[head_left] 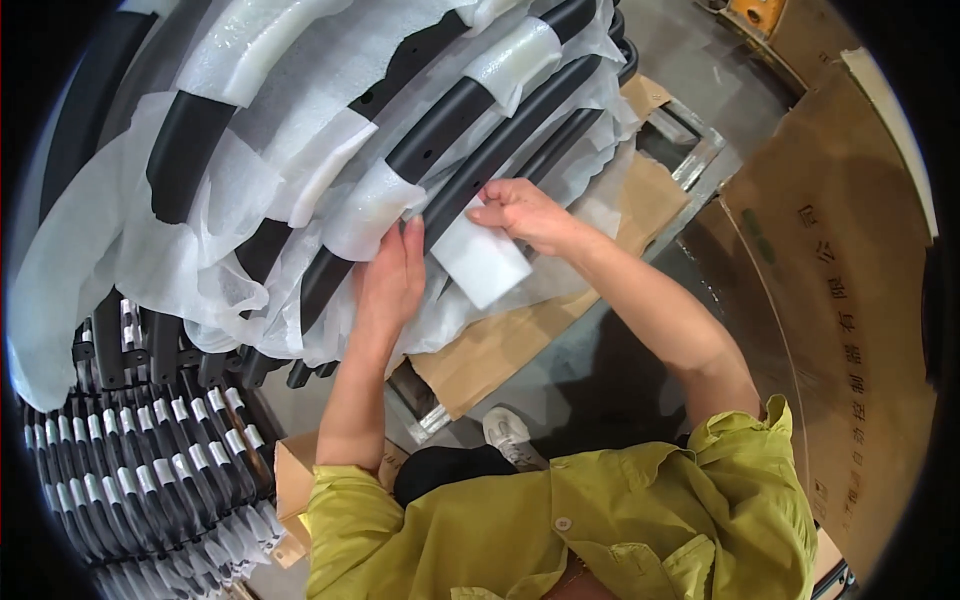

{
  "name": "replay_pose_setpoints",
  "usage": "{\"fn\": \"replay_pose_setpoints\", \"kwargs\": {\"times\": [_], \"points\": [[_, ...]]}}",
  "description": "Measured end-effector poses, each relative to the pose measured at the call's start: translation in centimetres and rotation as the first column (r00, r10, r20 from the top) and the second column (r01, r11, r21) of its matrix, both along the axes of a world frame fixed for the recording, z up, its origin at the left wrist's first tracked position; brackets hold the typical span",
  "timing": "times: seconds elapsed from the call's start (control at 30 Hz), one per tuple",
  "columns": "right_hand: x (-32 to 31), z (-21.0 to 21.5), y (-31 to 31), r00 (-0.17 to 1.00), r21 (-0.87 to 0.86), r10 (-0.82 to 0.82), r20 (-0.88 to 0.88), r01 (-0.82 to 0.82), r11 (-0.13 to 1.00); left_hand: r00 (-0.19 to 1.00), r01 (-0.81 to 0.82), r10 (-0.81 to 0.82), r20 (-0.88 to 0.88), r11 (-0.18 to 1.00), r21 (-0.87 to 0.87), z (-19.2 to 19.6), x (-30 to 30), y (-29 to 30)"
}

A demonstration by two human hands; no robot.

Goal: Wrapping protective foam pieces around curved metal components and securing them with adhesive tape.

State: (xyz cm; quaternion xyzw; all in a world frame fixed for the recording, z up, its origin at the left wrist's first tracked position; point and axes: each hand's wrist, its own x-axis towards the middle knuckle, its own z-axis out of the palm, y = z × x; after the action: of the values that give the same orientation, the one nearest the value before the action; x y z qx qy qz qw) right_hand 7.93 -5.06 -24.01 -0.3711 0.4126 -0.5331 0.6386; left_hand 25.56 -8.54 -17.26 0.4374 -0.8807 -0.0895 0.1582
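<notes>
My right hand (525, 215) pinches the upper corner of a white foam sheet (482, 262), which hangs at the near side of a long black curved bar (480, 170). To the left, my left hand (393, 280) has its fingers stretched out, pointing away from me. It lies between that bar and a neighbouring black bar (440, 130). A white foam wrap (370, 212) goes round this neighbouring bar, right by my left fingertips. A second foam wrap (515, 62) sits farther up the same bar.
More black bars, some foam-wrapped, lie on thin white sheeting (225, 280) at left. Brown cardboard (510, 350) edges the stack over a metal frame (432, 425). Rows of similar bars (150, 470) stand lower left. A big cardboard box (810, 300) rises at right.
</notes>
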Motion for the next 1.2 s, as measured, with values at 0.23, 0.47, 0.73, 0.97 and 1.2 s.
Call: {"fn": "replay_pose_setpoints", "kwargs": {"times": [0.23,0.47,0.73,0.97,1.2], "points": [[2.3,-0.8,-1.0,0.977,0.118,-0.121,0.174,0.101,0.988,0.983,-0.019,0.043,-0.180,0.991,0.133,-1.3,-0.5,-1.9],[5.3,-4.2,3.8,0.901,0.238,0.020,0.434,-0.136,0.962,0.979,-0.155,0.137,-0.153,0.981,-0.117,-1.2,-0.7,0.2],[4.4,-2.3,3.7,0.967,0.259,0.017,0.255,-0.085,0.962,0.892,-0.101,-0.015,-0.451,0.967,-0.233,-1.2,-0.4,2.2],[3.6,-0.1,1.3,0.996,0.171,0.075,0.053,-0.083,0.982,0.881,0.401,-0.462,-0.103,0.845,-0.354,0.5,3.1,2.1],[4.7,-1.5,3.0,0.999,0.065,0.008,0.047,-0.011,0.998,0.953,0.202,-0.291,-0.087,0.820,-0.535,-1.8,1.2,1.6]]}}
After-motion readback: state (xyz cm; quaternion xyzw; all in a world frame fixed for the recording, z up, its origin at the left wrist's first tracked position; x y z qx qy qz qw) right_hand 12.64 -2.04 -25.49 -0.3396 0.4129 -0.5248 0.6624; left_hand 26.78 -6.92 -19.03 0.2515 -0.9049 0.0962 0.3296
